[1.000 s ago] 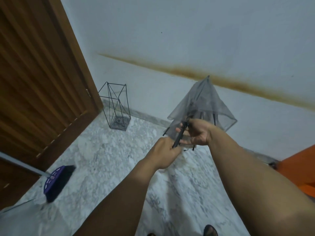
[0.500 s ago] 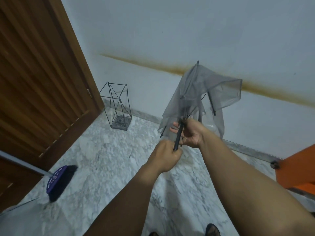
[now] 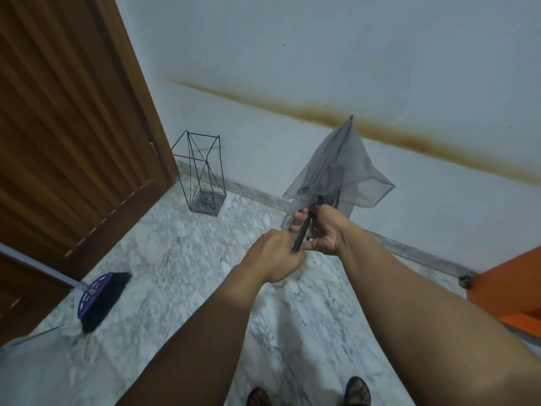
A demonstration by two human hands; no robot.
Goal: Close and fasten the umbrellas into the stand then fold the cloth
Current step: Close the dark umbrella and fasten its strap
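Umbrella [image 3: 339, 168]: see-through smoky grey canopy, black shaft and ribs. Stand [image 3: 200, 171]: thin black wire, dark speckled base. Door [image 3: 64, 118]: brown wood, ribbed vertical grooves. Wall [image 3: 322, 54]: pale blue-grey, rusty brown streak slanting across. Floor [image 3: 181, 259]: white marble, grey veining. Broom [image 3: 98, 298]: purple head, black bristles, grey handle. Furniture at right [image 3: 512, 291]: bright orange.

Your left hand [image 3: 275, 254] grips the lower end of the grey umbrella [image 3: 336, 168]; your right hand [image 3: 325, 230] holds the shaft just above it. Canopy collapsed, tip pointing up toward the wall. Wire stand [image 3: 202, 171] upright beside the wooden door [image 3: 67, 127]. Broom [image 3: 99, 297] on the marble floor [image 3: 175, 259].
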